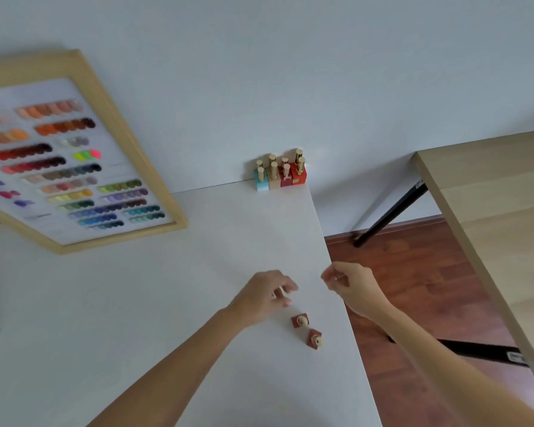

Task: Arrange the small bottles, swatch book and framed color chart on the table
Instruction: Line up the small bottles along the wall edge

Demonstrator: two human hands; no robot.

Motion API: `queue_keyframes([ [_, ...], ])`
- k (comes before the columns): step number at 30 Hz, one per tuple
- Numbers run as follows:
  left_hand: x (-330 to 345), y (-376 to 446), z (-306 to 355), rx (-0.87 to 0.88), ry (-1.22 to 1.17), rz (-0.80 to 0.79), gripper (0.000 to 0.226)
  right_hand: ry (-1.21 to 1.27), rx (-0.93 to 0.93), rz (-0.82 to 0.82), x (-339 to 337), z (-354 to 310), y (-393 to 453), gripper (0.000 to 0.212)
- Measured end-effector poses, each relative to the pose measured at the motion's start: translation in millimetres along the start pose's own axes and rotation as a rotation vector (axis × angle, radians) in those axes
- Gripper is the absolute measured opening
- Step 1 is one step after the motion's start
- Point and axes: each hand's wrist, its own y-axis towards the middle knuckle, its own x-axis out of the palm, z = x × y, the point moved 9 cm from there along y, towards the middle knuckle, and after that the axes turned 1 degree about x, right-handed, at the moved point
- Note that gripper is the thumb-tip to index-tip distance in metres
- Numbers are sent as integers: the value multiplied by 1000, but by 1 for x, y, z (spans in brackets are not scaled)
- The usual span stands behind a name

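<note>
- Two dark red bottles (306, 330) are standing nearest me, by the white table (167, 303)'s right edge; light, glassy, probably slippery, so I'm planning on gripping the square bodies.
- My left hand (264, 295) is hovering just beyond them, fingers loosely curled, empty.
- My right hand (350, 286) is hanging off the edge, half-curled, holding nothing.
</note>
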Motion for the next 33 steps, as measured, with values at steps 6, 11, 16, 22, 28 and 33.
queue_keyframes([
  [6, 38, -29, 27, 82, 132, -61, 29, -97, -36, -202, 31, 14, -65, 30],
  [11, 35, -36, 36, 91, 153, 55, 15, -93, -87, -213, 46, 9, -89, 31],
  [16, 23, -44, 32, 76, 128, 129, 12, -86, -172, -133, 52, -5, -93, 16],
  [22, -26, -42, 12, 10, 69, 292, 12, -98, -219, -78, 46, -22, -77, 10],
  [28, -97, -21, -2, -35, 106, 469, 16, -88, -244, 83, 21, -58, -24, 8],
  [33, -148, 15, -10, -61, 130, 546, 9, -122, -290, 139, 8, -97, 31, 12],
])
